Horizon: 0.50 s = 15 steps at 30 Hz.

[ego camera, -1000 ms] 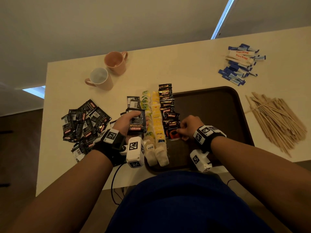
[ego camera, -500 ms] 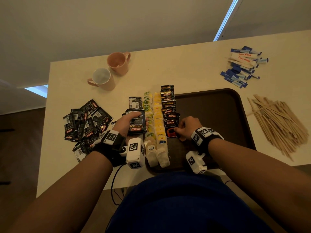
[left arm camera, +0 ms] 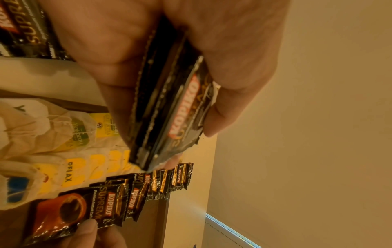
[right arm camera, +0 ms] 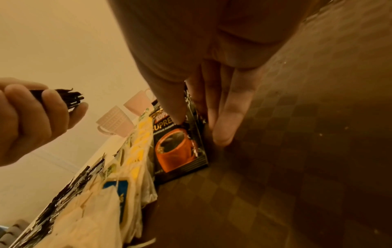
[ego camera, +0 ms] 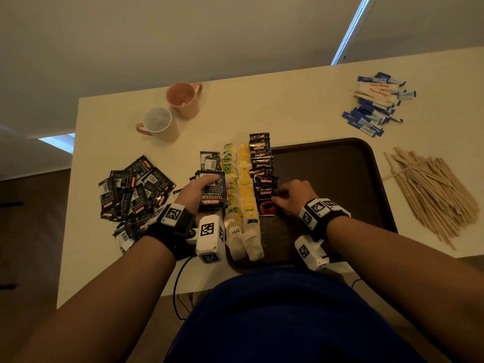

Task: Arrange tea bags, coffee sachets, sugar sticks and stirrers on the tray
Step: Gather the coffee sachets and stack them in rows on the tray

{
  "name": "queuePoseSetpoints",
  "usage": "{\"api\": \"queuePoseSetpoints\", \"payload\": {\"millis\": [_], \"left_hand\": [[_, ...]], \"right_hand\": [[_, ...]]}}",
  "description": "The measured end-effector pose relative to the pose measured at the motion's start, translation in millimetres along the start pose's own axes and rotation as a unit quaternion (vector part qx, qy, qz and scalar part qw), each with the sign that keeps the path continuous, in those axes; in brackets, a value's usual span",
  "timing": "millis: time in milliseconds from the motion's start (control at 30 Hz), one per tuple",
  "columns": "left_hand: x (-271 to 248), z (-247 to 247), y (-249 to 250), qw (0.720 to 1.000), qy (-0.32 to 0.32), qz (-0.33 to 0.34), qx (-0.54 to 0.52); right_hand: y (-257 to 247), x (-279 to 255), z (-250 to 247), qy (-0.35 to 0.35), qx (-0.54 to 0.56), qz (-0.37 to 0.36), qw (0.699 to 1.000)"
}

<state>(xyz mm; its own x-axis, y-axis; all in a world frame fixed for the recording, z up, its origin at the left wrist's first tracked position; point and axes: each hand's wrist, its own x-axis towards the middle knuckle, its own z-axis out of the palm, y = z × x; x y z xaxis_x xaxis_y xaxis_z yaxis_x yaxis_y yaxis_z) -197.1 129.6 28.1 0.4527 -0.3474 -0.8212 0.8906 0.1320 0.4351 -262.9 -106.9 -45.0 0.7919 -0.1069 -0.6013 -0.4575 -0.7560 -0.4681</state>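
Note:
A dark brown tray (ego camera: pixel 340 179) lies in front of me. Along its left side run two rows of tea bags (ego camera: pixel 245 195) and a row of black coffee sachets (ego camera: pixel 260 158). My right hand (ego camera: pixel 293 196) pinches the nearest coffee sachet (ego camera: pixel 267 205) of that row, thumb on top and fingers (right arm camera: pixel 224 117) along its right edge on the tray floor. Just left of the tea bags, my left hand (ego camera: pixel 199 195) grips a stack of coffee sachets (ego camera: pixel 213 192), seen edge-on in the left wrist view (left arm camera: pixel 169 109).
A loose pile of coffee sachets (ego camera: pixel 133 187) lies on the table to the left. Sugar sticks (ego camera: pixel 374 103) sit at the back right and wooden stirrers (ego camera: pixel 429 189) right of the tray. Two pink mugs (ego camera: pixel 180 99) (ego camera: pixel 157 124) stand at the back left.
Almost nothing: my right hand stays at the near end of the coffee row on the same sachet. My left hand keeps its stack in place.

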Motion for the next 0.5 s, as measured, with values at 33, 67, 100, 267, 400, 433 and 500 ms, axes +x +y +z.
{"api": "queuePoseSetpoints", "payload": {"millis": [33,67,100,267,400,433,500], "left_hand": [[0.3,-0.4,0.0,1.000,-0.001,-0.001,0.000],[1.2,-1.3,0.0,1.000,0.000,-0.001,0.001],[1.7,-1.5,-0.4,1.000,0.000,-0.002,0.005],[4.2,-3.9,-2.8,1.000,0.010,-0.004,0.022],[5.9,-5.6,-2.7,1.000,0.011,-0.002,0.025],[5.5,-5.3,-2.5,1.000,0.009,-0.002,0.023],[5.2,-4.7,-2.3,1.000,0.007,-0.002,0.024]], "right_hand": [[0.6,-0.1,-0.7,0.006,-0.001,-0.004,1.000],[1.1,0.1,-1.1,0.011,-0.001,-0.007,1.000],[1.2,-0.1,-1.2,0.016,-0.004,-0.013,1.000],[-0.2,0.3,-1.4,0.027,-0.006,-0.021,0.999],[-0.1,-0.8,-3.8,0.039,-0.006,-0.029,0.999],[-0.7,-1.4,-4.3,0.036,-0.005,-0.035,0.999],[-2.1,-2.6,-5.7,0.025,-0.007,-0.044,0.999]]}}
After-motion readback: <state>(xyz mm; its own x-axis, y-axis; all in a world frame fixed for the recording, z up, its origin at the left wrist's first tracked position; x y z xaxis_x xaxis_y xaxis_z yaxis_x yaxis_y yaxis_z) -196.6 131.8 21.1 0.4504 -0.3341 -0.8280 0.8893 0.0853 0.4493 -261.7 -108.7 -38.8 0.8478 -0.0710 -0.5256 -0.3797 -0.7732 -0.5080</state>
